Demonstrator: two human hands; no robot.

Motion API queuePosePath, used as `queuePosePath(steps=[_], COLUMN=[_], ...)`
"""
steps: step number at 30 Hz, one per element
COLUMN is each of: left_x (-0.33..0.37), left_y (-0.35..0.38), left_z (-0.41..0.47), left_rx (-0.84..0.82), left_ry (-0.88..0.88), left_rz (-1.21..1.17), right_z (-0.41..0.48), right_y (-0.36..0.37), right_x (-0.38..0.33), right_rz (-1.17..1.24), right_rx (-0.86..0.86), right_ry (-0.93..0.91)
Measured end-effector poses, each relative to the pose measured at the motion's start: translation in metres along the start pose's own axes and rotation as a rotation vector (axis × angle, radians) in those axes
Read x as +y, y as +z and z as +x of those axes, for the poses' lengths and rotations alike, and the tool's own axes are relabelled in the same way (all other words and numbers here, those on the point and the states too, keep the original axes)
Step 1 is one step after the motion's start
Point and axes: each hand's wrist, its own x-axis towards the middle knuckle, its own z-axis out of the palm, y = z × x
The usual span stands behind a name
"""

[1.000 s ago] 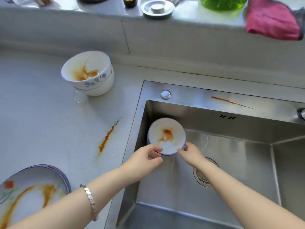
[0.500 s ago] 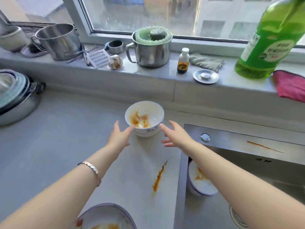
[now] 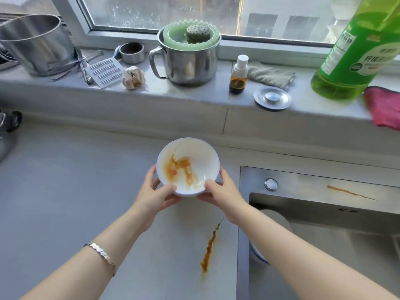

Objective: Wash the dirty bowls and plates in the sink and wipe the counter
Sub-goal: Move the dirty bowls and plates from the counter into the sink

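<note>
The bowl (image 3: 194,161), white with orange smears inside, is held over the table (image 3: 75,180) just left of the sink (image 3: 324,213). The left hand (image 3: 154,195) grips its left side and the right hand (image 3: 225,195) its right, thumbs on the near rim. An orange streak (image 3: 208,247) marks the table nearer. A dish (image 3: 279,221) lies in the sink, partly behind the right arm.

The bowl (image 3: 190,161) sits between the left hand (image 3: 155,197) and right hand (image 3: 225,197), over the table (image 3: 65,191). A streak (image 3: 208,250) lies on the table nearer than the right hand. A plate (image 3: 279,219) lies in the sink (image 3: 324,191) to their right, and a pot (image 3: 188,63) stands on the sill (image 3: 173,98) behind.
</note>
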Motion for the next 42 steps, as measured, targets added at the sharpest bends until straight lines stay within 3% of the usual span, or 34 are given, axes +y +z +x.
queuePosePath(steps=[4,11,17,23,30,37,42], left_x=[-0.005,-0.036,-0.126,-0.203,-0.265,-0.287,-0.263], left_y=[0.032,0.122,0.223,0.293,0.326,0.326,0.324], left_z=[-0.035,-0.116,-0.145,-0.135,-0.085,-0.063,-0.078], left_rx=[0.000,-0.225,-0.327,-0.400,-0.259,-0.128,-0.086], left_ry=[0.085,0.124,0.014,-0.153,-0.184,-0.230,-0.232], left_rz=[0.038,0.226,0.219,0.198,0.270,0.316,0.626], right_z=[-0.034,-0.138,-0.192,-0.187,-0.113,-0.076,-0.084], right_y=[-0.025,-0.135,-0.248,-0.334,-0.377,-0.384,-0.386], right_x=[0.005,0.028,0.082,0.146,0.196,0.211,0.215], right_rz=[0.010,0.058,0.016,0.029,0.047,0.016,0.039], right_rx=[0.032,0.155,0.308,0.342,0.286,0.249,0.221], right_ry=[-0.047,-0.054,0.022,0.175,0.326,0.298,0.250])
